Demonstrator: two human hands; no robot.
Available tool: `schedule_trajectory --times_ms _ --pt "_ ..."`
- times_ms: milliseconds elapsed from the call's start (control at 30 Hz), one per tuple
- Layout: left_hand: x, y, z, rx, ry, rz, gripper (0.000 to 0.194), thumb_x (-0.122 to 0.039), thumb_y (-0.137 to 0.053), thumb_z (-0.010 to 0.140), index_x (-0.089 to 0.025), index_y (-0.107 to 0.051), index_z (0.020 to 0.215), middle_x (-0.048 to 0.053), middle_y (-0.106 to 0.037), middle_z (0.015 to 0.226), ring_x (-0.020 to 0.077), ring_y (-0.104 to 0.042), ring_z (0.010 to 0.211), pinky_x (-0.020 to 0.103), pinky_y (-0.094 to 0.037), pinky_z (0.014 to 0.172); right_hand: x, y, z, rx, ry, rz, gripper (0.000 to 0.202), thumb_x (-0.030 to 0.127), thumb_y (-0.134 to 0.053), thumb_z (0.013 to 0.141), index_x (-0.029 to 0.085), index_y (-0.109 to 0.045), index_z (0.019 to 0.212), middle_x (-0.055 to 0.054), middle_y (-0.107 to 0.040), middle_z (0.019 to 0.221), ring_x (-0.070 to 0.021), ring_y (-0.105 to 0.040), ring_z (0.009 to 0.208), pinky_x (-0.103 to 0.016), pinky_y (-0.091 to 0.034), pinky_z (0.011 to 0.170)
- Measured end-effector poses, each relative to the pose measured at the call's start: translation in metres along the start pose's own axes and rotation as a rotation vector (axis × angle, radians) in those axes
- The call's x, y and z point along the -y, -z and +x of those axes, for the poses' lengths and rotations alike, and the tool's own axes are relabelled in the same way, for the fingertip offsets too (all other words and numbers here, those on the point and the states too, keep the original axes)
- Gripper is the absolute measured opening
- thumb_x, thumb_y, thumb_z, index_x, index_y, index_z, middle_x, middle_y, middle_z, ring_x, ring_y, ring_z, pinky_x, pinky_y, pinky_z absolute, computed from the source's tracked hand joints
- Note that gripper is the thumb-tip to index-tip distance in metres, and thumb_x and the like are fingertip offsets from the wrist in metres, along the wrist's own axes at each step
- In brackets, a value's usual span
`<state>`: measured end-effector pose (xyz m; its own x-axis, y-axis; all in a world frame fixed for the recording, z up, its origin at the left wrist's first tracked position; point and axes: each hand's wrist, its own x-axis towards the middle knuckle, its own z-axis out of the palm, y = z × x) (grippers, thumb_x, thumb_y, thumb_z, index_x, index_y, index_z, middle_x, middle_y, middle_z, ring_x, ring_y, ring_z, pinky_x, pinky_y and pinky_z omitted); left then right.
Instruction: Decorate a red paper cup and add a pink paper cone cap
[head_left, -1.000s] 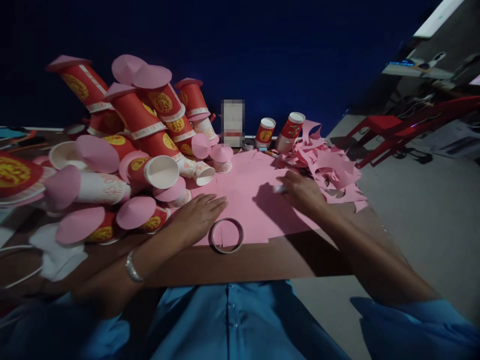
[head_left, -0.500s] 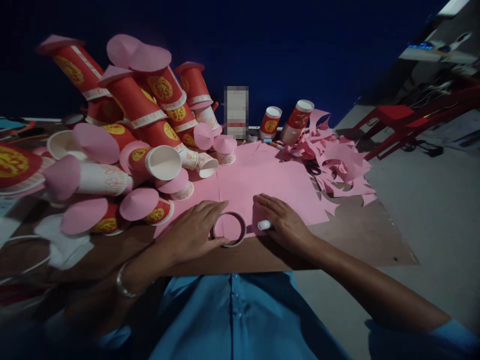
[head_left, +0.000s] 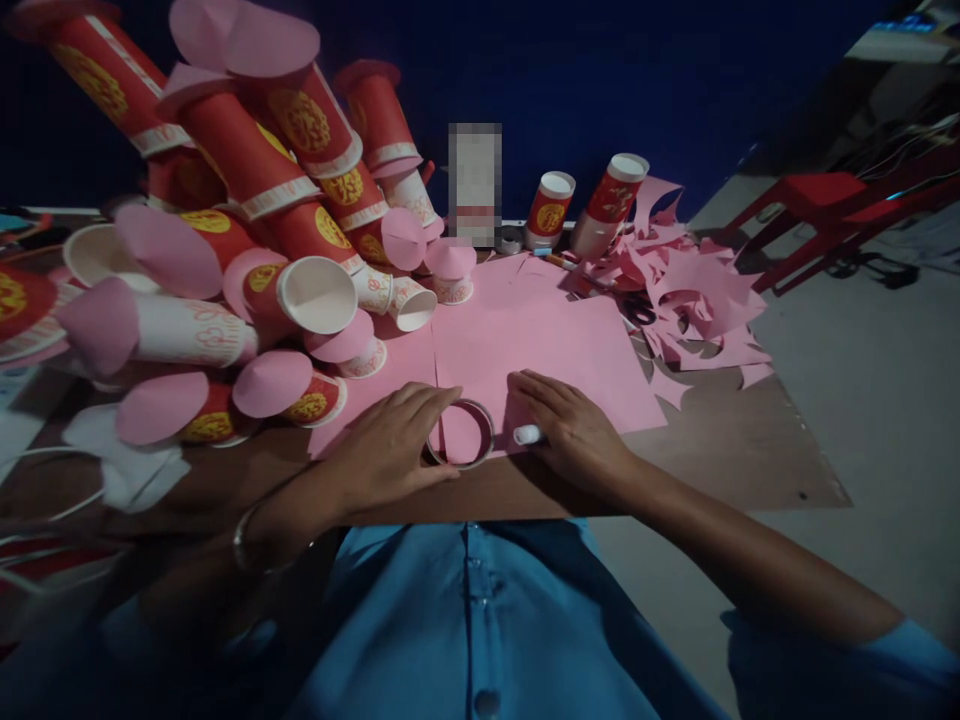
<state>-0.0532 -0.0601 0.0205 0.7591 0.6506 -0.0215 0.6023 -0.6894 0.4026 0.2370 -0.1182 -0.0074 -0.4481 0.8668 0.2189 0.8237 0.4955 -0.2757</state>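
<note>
Near the table's front edge, a round ring (head_left: 490,436) rests on pink paper (head_left: 525,330), with paper showing through its middle. My left hand (head_left: 397,440) is at the ring's left side, thumb and fingers around its edge. To the right of the ring, my right hand (head_left: 566,430) lies on the paper, fingers together and curled round a white-ended stick (head_left: 527,435), perhaps a glue stick or pen; most of it is hidden in the palm.
Stacked red and white cups (head_left: 247,150) with pink paper cones fill the left. Two upright cups (head_left: 551,205) stand at the back. Pink scraps (head_left: 705,300) and dark-handled scissors (head_left: 640,309) lie right. A red stool (head_left: 817,200) stands beyond the table.
The camera view has shifted, so the cups and table sit higher in the picture. Both hands keep nearly the same places beside the ring.
</note>
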Motion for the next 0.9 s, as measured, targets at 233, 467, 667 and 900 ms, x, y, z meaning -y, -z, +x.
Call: schedule_trajectory --times_ms 233,467,667,900 --pt "-0.006 0.022 0.002 -0.033 -0.005 0.009 0.082 -0.048 -0.081 0.088 -0.021 -0.045 0.157 0.015 -0.061 0.154 0.0359 -0.056 0.143 0.053 -0.048 0.119 0.018 -0.003 0.003 -0.011 -0.062 -0.063 0.064 0.016 -0.066 0.09 0.011 -0.055 0.153 -0.023 -0.063 0.153 -0.0386 -0.06 0.143 -0.056 -0.056 0.11" --pt "-0.007 0.041 0.002 0.003 -0.055 0.088 0.08 -0.051 -0.076 0.093 -0.019 -0.043 0.159 0.015 -0.061 0.154 0.0367 -0.056 0.142 0.051 -0.045 0.12 0.022 -0.006 0.003 -0.028 -0.021 -0.027 0.057 0.012 -0.06 0.089 0.008 -0.06 0.146 -0.022 -0.065 0.15 -0.0377 -0.061 0.141 -0.054 -0.058 0.107" --pt "-0.006 0.022 0.016 0.068 -0.105 0.075 0.08 -0.053 -0.073 0.096 -0.018 -0.04 0.161 0.016 -0.061 0.153 0.0334 -0.057 0.139 0.047 -0.047 0.116 0.023 0.004 -0.001 -0.096 -0.068 0.013 0.066 0.006 -0.059 0.083 0.014 -0.059 0.148 -0.017 -0.068 0.148 -0.0341 -0.063 0.136 -0.055 -0.058 0.111" --pt "-0.001 0.014 0.016 0.105 -0.053 0.023 0.086 -0.051 -0.079 0.092 -0.021 -0.039 0.162 0.015 -0.06 0.156 0.0334 -0.056 0.141 0.047 -0.048 0.116 0.012 0.014 -0.013 -0.136 -0.049 -0.017 0.056 0.002 -0.057 0.079 0.014 -0.067 0.133 -0.016 -0.075 0.135 -0.0335 -0.07 0.12 -0.053 -0.064 0.098"
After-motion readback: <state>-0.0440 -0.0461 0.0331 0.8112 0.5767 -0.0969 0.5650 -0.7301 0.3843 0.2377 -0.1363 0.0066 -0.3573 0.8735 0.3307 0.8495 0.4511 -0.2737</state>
